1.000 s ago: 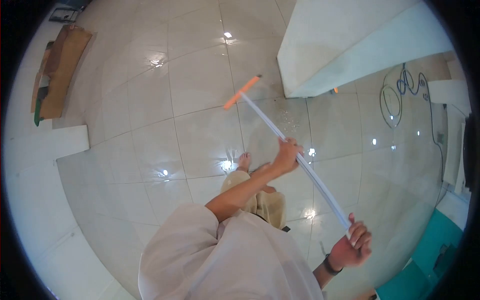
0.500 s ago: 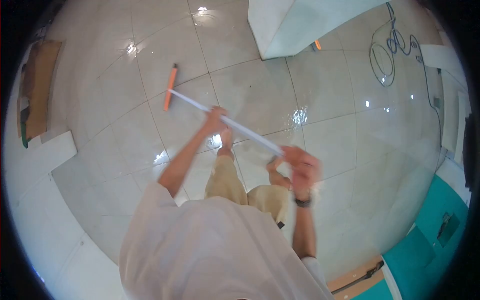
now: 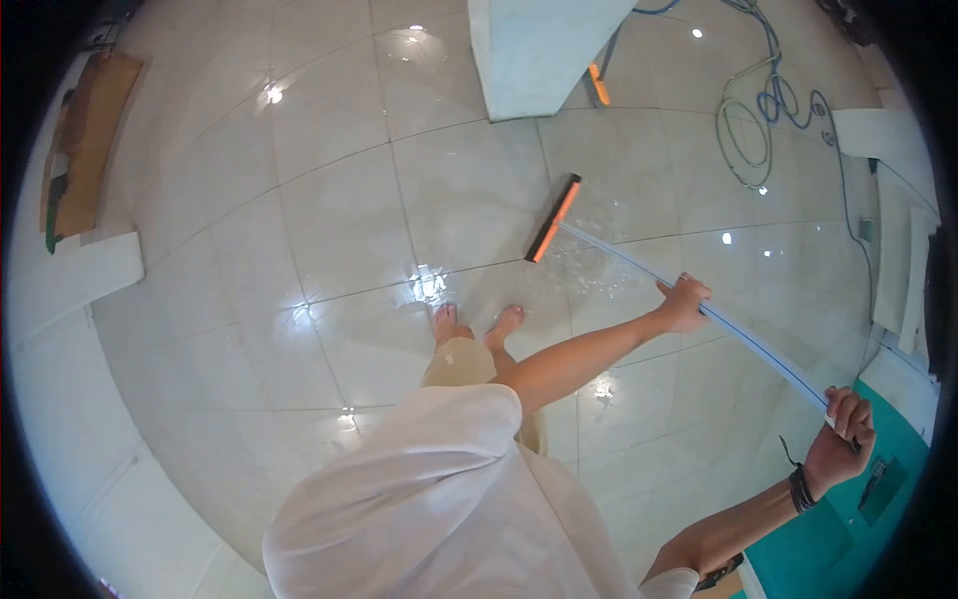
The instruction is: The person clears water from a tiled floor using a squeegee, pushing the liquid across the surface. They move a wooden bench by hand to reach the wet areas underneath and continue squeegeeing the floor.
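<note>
A floor squeegee with an orange head and black blade (image 3: 555,219) stands on the wet tiles ahead and to the right of my bare feet. Its pale pole (image 3: 763,351), marked with a blue stripe, slants toward me on the right. My left hand (image 3: 684,303) is wrapped round the pole about midway along. At the pole's upper end, my right hand (image 3: 844,436) grips it with curled fingers, a dark band around the wrist. Both hands are to the right of my body.
A white pillar (image 3: 529,60) rises ahead, with an orange object (image 3: 599,85) beside its base. Coiled hoses (image 3: 763,110) lie on the floor at upper right. White blocks (image 3: 110,270) and a brown board (image 3: 92,150) line the left; a teal surface (image 3: 818,539) is at lower right.
The squeegee has swung from the left to the right across the floor, its head now nearer my feet. Both hands have moved right with the pole, still gripping it.
</note>
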Action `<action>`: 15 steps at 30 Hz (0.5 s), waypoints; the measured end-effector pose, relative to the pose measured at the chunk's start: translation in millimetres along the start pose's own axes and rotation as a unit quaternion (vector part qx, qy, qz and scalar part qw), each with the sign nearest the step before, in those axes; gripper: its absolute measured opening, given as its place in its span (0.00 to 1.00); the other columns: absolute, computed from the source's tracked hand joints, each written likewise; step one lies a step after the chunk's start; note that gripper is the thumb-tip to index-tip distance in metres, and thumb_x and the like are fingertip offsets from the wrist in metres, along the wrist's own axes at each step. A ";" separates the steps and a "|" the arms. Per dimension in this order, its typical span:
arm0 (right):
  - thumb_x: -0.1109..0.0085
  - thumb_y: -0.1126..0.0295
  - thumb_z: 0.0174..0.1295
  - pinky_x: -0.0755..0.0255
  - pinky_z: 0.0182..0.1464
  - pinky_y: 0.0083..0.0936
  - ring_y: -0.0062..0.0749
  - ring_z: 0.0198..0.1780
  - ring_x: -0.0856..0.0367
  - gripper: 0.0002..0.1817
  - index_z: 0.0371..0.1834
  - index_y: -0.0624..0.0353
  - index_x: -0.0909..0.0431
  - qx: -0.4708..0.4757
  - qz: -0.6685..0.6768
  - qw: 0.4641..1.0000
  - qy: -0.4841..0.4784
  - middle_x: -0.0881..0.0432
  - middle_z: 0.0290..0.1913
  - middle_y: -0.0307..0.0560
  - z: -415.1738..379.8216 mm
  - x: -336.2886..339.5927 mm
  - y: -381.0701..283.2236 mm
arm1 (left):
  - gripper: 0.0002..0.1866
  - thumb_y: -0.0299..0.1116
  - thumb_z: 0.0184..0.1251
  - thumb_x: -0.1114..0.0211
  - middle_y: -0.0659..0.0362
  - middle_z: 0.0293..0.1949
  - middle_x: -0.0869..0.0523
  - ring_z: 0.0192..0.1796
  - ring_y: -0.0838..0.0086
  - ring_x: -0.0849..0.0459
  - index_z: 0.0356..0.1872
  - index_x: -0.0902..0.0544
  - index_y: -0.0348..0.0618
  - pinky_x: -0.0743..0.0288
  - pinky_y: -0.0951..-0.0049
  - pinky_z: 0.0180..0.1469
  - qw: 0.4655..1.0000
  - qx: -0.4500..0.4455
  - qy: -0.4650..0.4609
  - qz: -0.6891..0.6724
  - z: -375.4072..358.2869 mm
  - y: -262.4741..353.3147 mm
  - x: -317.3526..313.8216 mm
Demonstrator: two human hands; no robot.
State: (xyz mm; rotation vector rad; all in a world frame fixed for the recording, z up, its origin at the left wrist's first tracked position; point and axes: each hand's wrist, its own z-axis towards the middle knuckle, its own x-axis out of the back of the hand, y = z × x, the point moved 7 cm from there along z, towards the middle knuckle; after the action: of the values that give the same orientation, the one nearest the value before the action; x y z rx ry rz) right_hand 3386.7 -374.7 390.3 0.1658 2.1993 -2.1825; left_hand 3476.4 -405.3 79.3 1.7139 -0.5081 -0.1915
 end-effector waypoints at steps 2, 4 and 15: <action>0.59 0.66 0.49 0.47 0.43 0.29 0.29 0.27 0.45 0.13 0.13 0.51 0.50 0.006 -0.016 1.000 -0.003 0.44 0.16 0.39 -0.1 7.2 -12.5 | 0.12 0.33 0.35 0.37 0.56 0.36 0.26 0.50 0.57 0.36 0.26 0.24 0.45 0.48 0.32 0.43 1.000 -0.020 -0.001 -0.018 18.7 5.5 -25.1; 0.59 0.65 0.51 0.47 0.44 0.29 0.29 0.28 0.45 0.14 0.14 0.51 0.50 0.009 -0.027 1.000 0.012 0.45 0.17 0.39 5.6 9.6 -20.1 | 0.12 0.34 0.35 0.37 0.56 0.37 0.26 0.50 0.57 0.37 0.26 0.24 0.45 0.51 0.28 0.41 0.999 -0.032 0.009 -0.031 26.7 12.5 -30.1; 0.54 0.64 0.46 0.46 0.40 0.29 0.30 0.29 0.44 0.12 0.16 0.55 0.44 -0.016 0.114 0.993 -0.002 0.45 0.18 0.40 81.1 -141.4 58.8 | 0.11 0.29 0.31 0.35 0.57 0.33 0.24 0.49 0.55 0.33 0.24 0.22 0.47 0.65 0.27 0.48 0.966 0.068 0.225 0.107 -76.2 -60.8 265.3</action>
State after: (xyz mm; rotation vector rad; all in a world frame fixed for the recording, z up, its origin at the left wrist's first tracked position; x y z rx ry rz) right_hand 3529.4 -462.2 345.4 0.3890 2.0941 -2.0237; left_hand 3756.3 -444.8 76.7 1.7517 -0.3681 0.3899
